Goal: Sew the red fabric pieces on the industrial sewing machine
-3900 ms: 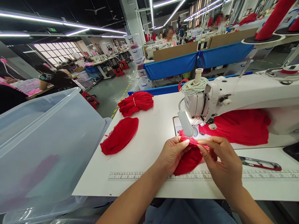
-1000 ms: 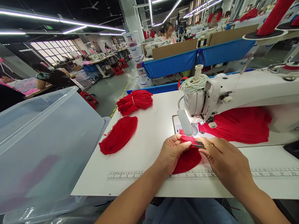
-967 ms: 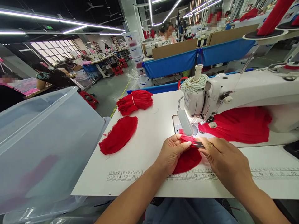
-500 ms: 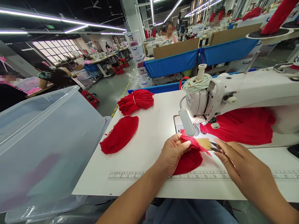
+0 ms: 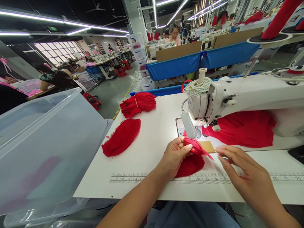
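Observation:
My left hand (image 5: 174,155) pinches a red fabric piece (image 5: 191,166) between thumb and fingers, just in front of the sewing machine (image 5: 201,104). A narrow strip of the cloth sticks out to the right. My right hand (image 5: 244,171) is off to the right of that strip, fingers stretched and apart, with nothing visible between them; its palm is partly hidden. A tan rectangular patch (image 5: 207,147) lies on the table between both hands. More red fabric (image 5: 247,128) is spread under the machine arm.
On the white table (image 5: 95,186) are a red cloth piece (image 5: 122,137), a tied red bundle (image 5: 138,103) and a printed ruler (image 5: 128,179). A clear plastic bin (image 5: 54,133) stands at the left. Red thread cones (image 5: 276,23) rise at upper right. Other people sit farther off.
The dark pointed snips seen in my right hand are no longer visible, and its fingers have spread. My left hand keeps its hold on the fabric. The view has shifted slightly.

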`<state>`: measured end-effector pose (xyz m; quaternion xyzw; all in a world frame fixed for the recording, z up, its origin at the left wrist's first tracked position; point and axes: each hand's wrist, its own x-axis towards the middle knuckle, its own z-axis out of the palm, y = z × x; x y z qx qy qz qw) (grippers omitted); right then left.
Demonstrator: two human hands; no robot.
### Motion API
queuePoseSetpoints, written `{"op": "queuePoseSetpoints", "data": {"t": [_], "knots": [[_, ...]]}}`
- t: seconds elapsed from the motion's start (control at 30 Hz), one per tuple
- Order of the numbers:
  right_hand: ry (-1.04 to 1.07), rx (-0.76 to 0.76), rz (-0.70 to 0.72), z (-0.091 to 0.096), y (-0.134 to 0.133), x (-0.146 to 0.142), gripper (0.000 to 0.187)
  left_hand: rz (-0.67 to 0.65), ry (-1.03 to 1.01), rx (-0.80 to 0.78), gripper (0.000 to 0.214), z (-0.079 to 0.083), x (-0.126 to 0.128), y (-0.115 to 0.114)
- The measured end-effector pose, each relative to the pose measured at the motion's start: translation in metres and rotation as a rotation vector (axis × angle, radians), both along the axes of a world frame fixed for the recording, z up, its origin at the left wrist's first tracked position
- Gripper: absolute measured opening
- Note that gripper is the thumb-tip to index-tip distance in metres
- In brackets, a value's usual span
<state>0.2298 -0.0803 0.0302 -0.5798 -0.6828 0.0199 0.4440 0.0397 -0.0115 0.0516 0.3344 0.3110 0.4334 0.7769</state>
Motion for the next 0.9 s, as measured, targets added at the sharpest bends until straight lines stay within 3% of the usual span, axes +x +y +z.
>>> {"op": "queuePoseSetpoints", "data": {"t": [0.2,0.47,0.9], "knots": [[0.331,-0.309,0.017,0.012,0.026,-0.038,0.033,0.002,-0.008,0.008,0.028,0.002,-0.001,-0.001],[0.419,-0.229,-0.095,0.016,0.027,-0.048,0.018,0.015,0.034,-0.038,0.029,-0.002,-0.003,0.0],[0.389,-0.137,-0.061,0.016,0.032,-0.053,0.015,-0.002,0.014,-0.088,0.029,-0.001,-0.003,0.0]]}}
